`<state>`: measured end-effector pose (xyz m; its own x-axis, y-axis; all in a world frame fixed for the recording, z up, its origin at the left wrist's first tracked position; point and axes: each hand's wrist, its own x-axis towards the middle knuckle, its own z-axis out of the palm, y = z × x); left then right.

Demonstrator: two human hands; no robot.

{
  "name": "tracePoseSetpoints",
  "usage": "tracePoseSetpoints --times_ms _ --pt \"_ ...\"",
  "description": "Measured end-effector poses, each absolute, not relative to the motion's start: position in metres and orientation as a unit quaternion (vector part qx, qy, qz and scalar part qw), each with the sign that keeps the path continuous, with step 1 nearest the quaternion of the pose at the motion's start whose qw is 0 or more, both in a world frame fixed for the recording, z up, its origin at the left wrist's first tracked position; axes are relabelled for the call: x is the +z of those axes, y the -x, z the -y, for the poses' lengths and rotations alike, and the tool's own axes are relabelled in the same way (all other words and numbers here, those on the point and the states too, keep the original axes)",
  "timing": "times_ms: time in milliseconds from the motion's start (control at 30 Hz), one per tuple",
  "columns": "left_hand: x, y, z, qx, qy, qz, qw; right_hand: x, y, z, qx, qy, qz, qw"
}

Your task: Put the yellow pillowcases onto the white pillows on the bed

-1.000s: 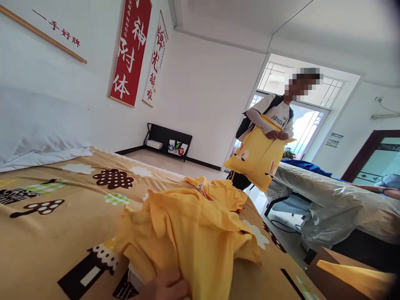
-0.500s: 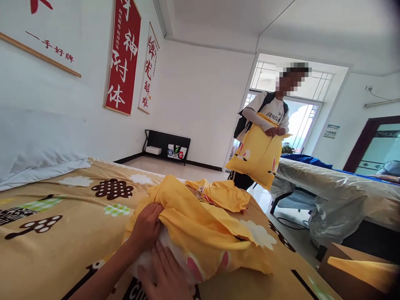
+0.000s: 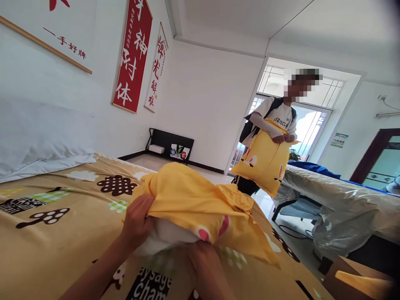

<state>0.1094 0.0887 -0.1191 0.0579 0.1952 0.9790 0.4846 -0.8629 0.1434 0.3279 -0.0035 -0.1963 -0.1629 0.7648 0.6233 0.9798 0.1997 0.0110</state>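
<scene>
A yellow pillowcase [image 3: 184, 187] with pink-and-white rabbit ears lies on the patterned bed sheet [image 3: 78, 246] in front of me. White pillow [image 3: 170, 233] shows at its open near side, partly inside the cloth. My left hand [image 3: 137, 218] is closed on the opening's left edge. At the near edge, lower right, my right hand [image 3: 206, 266] is closed on the pillowcase rim, its fingertips hidden under the cloth and slightly blurred. Behind it lies more crumpled yellow cloth [image 3: 239, 198], partly covered.
Beyond the bed a person [image 3: 281, 121] stands holding a filled yellow pillow [image 3: 265, 156]. To the right are a plastic-covered mattress [image 3: 337, 187] and a cardboard box [image 3: 343, 271] with yellow cloth. A white pillow [image 3: 46, 137] rests at the left by the wall.
My right hand has moved right, from pressing on the white pillow to the pillowcase's near rim. My left hand has shifted slightly left, and the opening is spread wider.
</scene>
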Motion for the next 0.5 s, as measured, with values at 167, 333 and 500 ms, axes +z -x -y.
tracePoseSetpoints --times_ms 167,333,500 --pt "-0.111 -0.096 -0.067 -0.707 0.659 0.208 0.152 -0.19 -0.351 -0.016 -0.335 0.556 0.714 0.26" --pt "-0.122 -0.128 -0.046 -0.528 0.808 0.243 0.096 -0.21 -0.378 -0.033 -0.338 0.574 0.686 0.294" --pt "-0.136 -0.153 -0.043 -0.307 0.893 0.325 0.047 -0.215 -0.403 -0.033 -0.198 0.621 0.626 0.428"
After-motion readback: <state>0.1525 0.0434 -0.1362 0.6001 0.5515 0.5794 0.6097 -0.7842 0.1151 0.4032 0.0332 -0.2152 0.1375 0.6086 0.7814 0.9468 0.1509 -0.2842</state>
